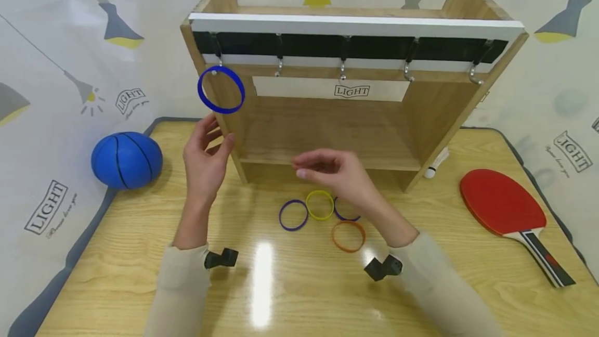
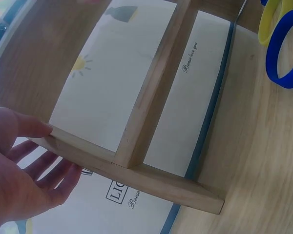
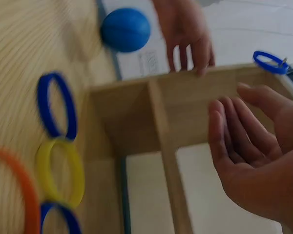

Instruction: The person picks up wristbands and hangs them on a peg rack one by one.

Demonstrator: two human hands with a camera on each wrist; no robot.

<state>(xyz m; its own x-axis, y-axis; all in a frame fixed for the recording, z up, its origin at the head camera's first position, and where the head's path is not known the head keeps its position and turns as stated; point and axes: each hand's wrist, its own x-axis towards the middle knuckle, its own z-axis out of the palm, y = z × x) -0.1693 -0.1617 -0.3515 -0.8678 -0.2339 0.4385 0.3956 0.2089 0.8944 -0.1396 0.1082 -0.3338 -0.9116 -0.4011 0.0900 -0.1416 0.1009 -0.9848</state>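
A wooden shelf unit (image 1: 327,124) stands on the table, with a row of metal hooks on its front rail (image 1: 355,46). My left hand (image 1: 206,163) holds the front edge of its left side panel (image 2: 171,187), thumb on one side and fingers on the other. From the leftmost hook hangs a blue ring (image 1: 201,90), just above that hand. My right hand (image 1: 339,173) is in front of the lower shelf, fingers loosely bent around nothing. Below it on the table lie a yellow ring (image 1: 320,219), an orange ring (image 1: 348,250) and two dark blue rings (image 1: 293,229), one partly hidden by the hand.
A blue ball (image 1: 126,160) sits at the left of the table. To the right lie a red table tennis paddle (image 1: 503,202) and a shuttlecock (image 1: 435,165) beside the shelf's right side. Printed sheeting (image 1: 61,144) stands around the table's back and sides.
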